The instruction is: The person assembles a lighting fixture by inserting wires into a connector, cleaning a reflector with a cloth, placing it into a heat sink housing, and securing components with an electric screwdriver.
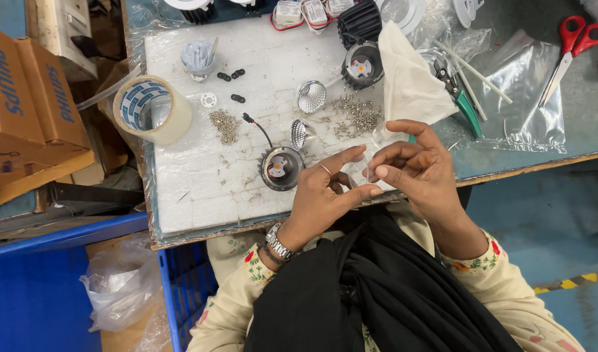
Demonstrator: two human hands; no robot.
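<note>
Two hands pinch a small clear piece at the near edge of the work surface

From the left: a roll of clear tape (152,109) stands on the white foam-covered surface (194,195), with a small pile of screws (225,125) just beside it and a round black lamp housing (281,167) nearer the edge. The left hand (321,199) is just right of that housing, its fingers (341,158) closed from the left on a small clear plastic piece (362,171). The right hand (416,166) meets it from the other side, fingers pinched on the same piece, so it sits between both hands, equally near each; its long axis cannot be told. Further right lie green-handled pliers (460,98) and red scissors (569,52)
</note>
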